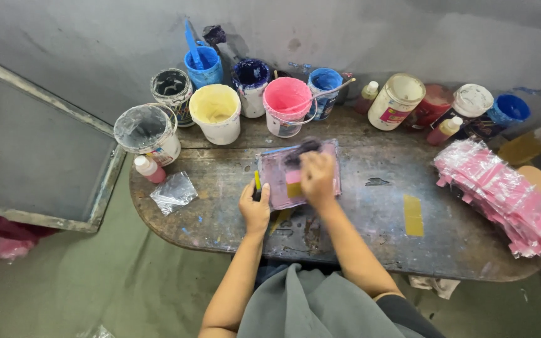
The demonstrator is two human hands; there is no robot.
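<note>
Paint tubs (287,105) crowd behind hands (318,178) on frame (272,175).

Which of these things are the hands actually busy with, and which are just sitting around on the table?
In use: left hand, right hand, small pink printing frame, yellow-and-pink block.

Lying about: paint buckets, bottles, pink packets, large screen frame.

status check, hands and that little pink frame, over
Left hand steadies the small pink printing frame at its left edge. Right hand presses a tool on top, tool blurred. Pink paint bucket close behind.
</note>
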